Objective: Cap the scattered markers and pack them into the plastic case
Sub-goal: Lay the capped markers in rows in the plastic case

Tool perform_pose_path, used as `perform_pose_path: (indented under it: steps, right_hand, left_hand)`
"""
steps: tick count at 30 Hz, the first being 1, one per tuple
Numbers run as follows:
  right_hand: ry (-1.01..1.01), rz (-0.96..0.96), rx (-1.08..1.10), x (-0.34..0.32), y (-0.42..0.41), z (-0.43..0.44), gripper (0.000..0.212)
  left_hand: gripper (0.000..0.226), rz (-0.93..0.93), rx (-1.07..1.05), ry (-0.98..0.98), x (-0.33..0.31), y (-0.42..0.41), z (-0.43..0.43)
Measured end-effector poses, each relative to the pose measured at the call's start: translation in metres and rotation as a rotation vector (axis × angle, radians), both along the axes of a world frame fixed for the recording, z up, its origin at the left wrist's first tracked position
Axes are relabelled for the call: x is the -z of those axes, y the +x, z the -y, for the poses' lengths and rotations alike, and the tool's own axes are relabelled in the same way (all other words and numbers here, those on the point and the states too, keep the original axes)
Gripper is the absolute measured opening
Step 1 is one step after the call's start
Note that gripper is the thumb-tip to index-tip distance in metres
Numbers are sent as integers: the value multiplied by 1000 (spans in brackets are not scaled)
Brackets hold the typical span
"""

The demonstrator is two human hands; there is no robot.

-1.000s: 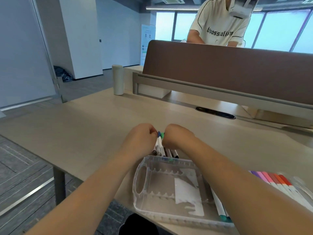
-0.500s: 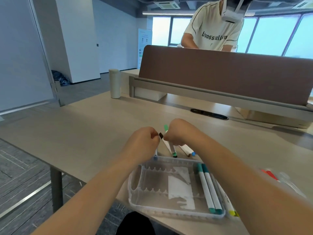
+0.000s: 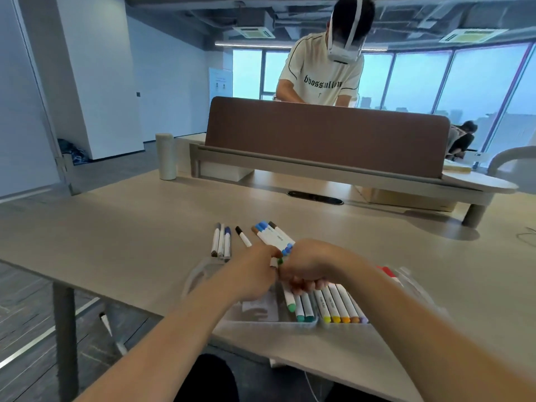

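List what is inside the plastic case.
Three markers with green and teal ends lie at the right of the plastic case, beside a paper sheet. The left hand and right hand cover its far end.

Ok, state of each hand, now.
Left hand: grip closed on the green marker.
Right hand: grip closed on the same green marker.

White markers (image 3: 333,298), green and yellow caps (image 3: 327,319)

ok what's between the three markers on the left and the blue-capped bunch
Head view: a single black-capped marker lies on the table between the three markers and the blue-capped bunch.
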State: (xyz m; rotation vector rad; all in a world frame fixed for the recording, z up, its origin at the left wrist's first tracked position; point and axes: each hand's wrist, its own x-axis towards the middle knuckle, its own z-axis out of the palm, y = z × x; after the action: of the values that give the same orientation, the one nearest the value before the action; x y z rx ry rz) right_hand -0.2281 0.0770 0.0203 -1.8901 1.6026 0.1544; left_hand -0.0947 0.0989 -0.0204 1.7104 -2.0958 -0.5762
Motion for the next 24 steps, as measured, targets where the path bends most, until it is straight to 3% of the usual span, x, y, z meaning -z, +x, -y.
perform_pose_path:
  steps: [4,11,24]
  right_hand:
    - [-93,-35,-2,2,-8,-4,31]
    - [-114,-23,-33,11,-20,0,27]
    - [-89,20,-11,17,-23,6,30]
  left_hand:
    - [25,156,93,48,2,-2,-6]
    - [65,225,141,47,1,-1,-17]
    - [41,170,106,70,5,0,-13]
